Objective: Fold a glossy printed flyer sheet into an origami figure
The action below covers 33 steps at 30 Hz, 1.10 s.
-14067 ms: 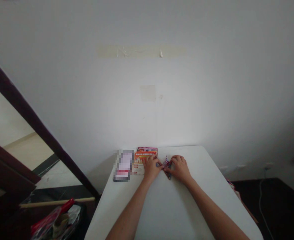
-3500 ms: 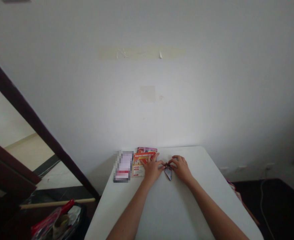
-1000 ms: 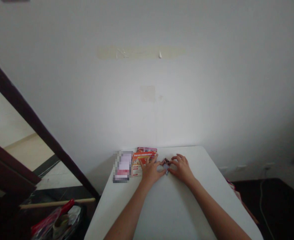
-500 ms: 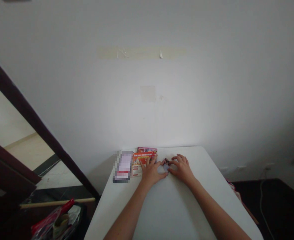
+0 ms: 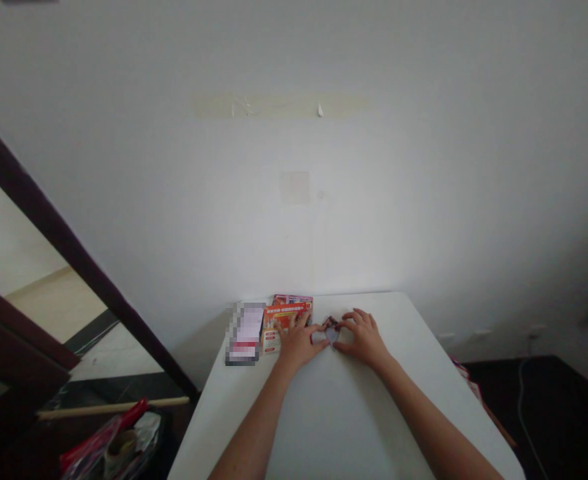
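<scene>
Between my two hands, over the white table (image 5: 334,413), is a small folded piece of paper (image 5: 331,335), dark and patterned at the top and pale grey below. My left hand (image 5: 297,340) pinches its left side with thumb and forefinger, its other fingers spread over an orange printed leaflet (image 5: 273,319). From the right, my right hand (image 5: 363,337) grips the paper's other side between thumb and forefinger. Part of the leaflet is hidden under my left hand. Behind it shows the edge of a pink and purple printed sheet (image 5: 294,299).
A pixelated phone-like slab (image 5: 247,333) lies left of the leaflet. The table's far edge meets a pale wall (image 5: 374,200). On the floor to the left stands a bag of odds and ends (image 5: 119,443). A cable (image 5: 523,407) hangs at the right.
My left thumb has shifted slightly up and left along the paper, whose pale lower part now looks narrower and pointed. My right hand has barely moved. The view has shifted slightly.
</scene>
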{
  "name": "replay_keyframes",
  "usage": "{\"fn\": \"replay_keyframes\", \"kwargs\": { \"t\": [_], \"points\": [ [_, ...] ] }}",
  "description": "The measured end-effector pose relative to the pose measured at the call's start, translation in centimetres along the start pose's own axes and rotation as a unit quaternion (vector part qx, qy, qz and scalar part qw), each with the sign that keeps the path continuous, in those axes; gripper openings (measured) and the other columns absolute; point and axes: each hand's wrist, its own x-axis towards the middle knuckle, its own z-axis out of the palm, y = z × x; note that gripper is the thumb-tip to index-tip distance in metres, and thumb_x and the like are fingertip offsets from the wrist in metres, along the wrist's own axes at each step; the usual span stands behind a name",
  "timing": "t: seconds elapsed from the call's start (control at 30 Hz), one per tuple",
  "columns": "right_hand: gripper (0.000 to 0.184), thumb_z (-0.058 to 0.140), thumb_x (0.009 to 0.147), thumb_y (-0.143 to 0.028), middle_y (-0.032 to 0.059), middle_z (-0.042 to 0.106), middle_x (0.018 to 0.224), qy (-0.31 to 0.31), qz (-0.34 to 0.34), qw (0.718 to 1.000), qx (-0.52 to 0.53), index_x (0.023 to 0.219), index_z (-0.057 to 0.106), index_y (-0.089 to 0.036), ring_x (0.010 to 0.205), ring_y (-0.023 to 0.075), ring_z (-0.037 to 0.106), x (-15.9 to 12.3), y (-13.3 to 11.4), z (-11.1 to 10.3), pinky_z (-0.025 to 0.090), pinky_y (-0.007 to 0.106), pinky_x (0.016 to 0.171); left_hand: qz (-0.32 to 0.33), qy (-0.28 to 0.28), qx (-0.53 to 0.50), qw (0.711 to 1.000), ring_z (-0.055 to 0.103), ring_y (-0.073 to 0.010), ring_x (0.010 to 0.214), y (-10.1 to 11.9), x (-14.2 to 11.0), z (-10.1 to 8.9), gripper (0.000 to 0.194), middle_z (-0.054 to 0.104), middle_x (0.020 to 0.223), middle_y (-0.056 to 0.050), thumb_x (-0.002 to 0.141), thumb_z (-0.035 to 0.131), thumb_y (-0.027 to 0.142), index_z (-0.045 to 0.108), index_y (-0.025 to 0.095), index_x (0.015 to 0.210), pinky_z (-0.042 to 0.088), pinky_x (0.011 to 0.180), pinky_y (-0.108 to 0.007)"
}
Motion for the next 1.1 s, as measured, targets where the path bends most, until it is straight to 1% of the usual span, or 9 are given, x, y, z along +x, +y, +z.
{"fn": "replay_keyframes", "kwargs": {
  "t": [0.1, 0.23, 0.33, 0.47, 0.67, 0.8, 0.9, 1.03, 1.1],
  "points": [
    [0.054, 0.075, 0.07, -0.055, 0.0054, 0.057, 0.134, -0.005, 0.002, 1.0, 0.002, 0.119, 0.066, -0.034, 0.139, 0.0325, 0.033, 0.0, 0.0, -0.1, 0.017, 0.06, 0.117, -0.008, 0.018, -0.005, 1.0, 0.027, -0.0392, 0.143, 0.3, 0.2, 0.3, 0.032, 0.04, 0.156, 0.006, 0.081, 0.062, 0.062, 0.07, 0.049, 0.108, 0.002, 0.105, -0.083],
    [0.056, 0.076, 0.068, -0.054, 0.0063, 0.057, 0.134, -0.006, -0.005, 1.0, 0.008, 0.119, 0.065, -0.032, 0.139, 0.0333, 0.033, -0.1, 0.0, -0.1, 0.017, 0.061, 0.116, -0.014, 0.032, -0.003, 0.999, 0.028, -0.0382, 0.142, 0.8, 0.3, 0.6, 0.031, 0.045, 0.153, 0.004, 0.082, 0.062, 0.06, 0.071, 0.045, 0.107, 0.001, 0.106, -0.083],
    [0.056, 0.077, 0.067, -0.053, 0.0066, 0.056, 0.133, -0.003, -0.013, 1.0, 0.011, 0.118, 0.065, -0.032, 0.138, 0.0332, 0.034, -0.1, 0.0, -0.1, 0.018, 0.062, 0.116, -0.018, 0.03, -0.002, 0.999, 0.027, -0.038, 0.143, 1.0, 0.2, 0.6, 0.034, 0.045, 0.153, 0.003, 0.081, 0.063, 0.06, 0.07, 0.043, 0.11, 0.001, 0.107, -0.081],
    [0.059, 0.077, 0.066, -0.054, 0.0074, 0.055, 0.134, -0.005, -0.015, 1.0, 0.014, 0.119, 0.063, -0.031, 0.137, 0.0326, 0.036, -0.2, 0.1, 0.0, 0.02, 0.061, 0.115, -0.019, 0.018, -0.005, 1.0, 0.026, -0.0393, 0.143, 0.9, 0.1, 0.4, 0.042, 0.041, 0.155, 0.003, 0.076, 0.067, 0.064, 0.069, 0.043, 0.112, 0.002, 0.108, -0.08],
    [0.068, 0.078, 0.062, -0.059, 0.0086, 0.053, 0.136, -0.021, -0.02, 0.999, 0.04, 0.122, 0.062, -0.031, 0.135, 0.0313, 0.04, -0.1, 0.7, 0.2, 0.015, 0.062, 0.116, -0.019, -0.008, -0.007, 1.0, 0.022, -0.0409, 0.145, 0.6, 0.0, 0.1, 0.053, 0.037, 0.158, 0.002, 0.071, 0.067, 0.069, 0.066, 0.045, 0.119, 0.003, 0.108, -0.08],
    [0.069, 0.08, 0.061, -0.06, 0.0078, 0.053, 0.136, -0.028, -0.019, 0.998, 0.051, 0.121, 0.063, -0.032, 0.134, 0.031, 0.04, 0.0, 0.9, 0.1, 0.015, 0.062, 0.116, -0.015, -0.017, 0.002, 1.0, 0.021, -0.0419, 0.146, 0.6, -0.2, -0.1, 0.059, 0.033, 0.16, 0.001, 0.069, 0.067, 0.071, 0.064, 0.045, 0.121, 0.004, 0.107, -0.081],
    [0.062, 0.078, 0.065, -0.057, 0.007, 0.053, 0.137, -0.029, -0.018, 0.998, 0.053, 0.121, 0.063, -0.034, 0.134, 0.0305, 0.04, 0.0, 1.0, 0.1, 0.014, 0.062, 0.116, -0.018, -0.026, 0.01, 0.999, 0.02, -0.042, 0.146, 0.7, -0.4, -0.3, 0.062, 0.032, 0.16, 0.0, 0.069, 0.066, 0.072, 0.062, 0.044, 0.124, 0.004, 0.109, -0.079],
    [0.038, 0.064, 0.083, -0.048, 0.0052, 0.055, 0.135, -0.014, -0.024, 0.998, 0.055, 0.118, 0.064, -0.035, 0.132, 0.0271, 0.043, 0.0, 1.2, 0.3, 0.018, 0.059, 0.115, -0.021, -0.033, -0.002, 0.999, 0.018, -0.0416, 0.146, 0.7, -0.4, -0.4, 0.066, 0.03, 0.161, -0.001, 0.068, 0.066, 0.073, 0.062, 0.043, 0.127, 0.002, 0.111, -0.076],
    [0.03, 0.059, 0.088, -0.044, 0.0039, 0.057, 0.132, 0.002, -0.032, 0.998, 0.055, 0.117, 0.066, -0.036, 0.13, 0.0253, 0.045, 0.0, 1.3, 0.4, 0.022, 0.056, 0.114, -0.014, -0.026, -0.017, 0.999, 0.018, -0.041, 0.146, 0.5, -0.3, -0.3, 0.062, 0.033, 0.16, 0.001, 0.069, 0.068, 0.071, 0.063, 0.045, 0.125, 0.0, 0.111, -0.076]
  ]
}}
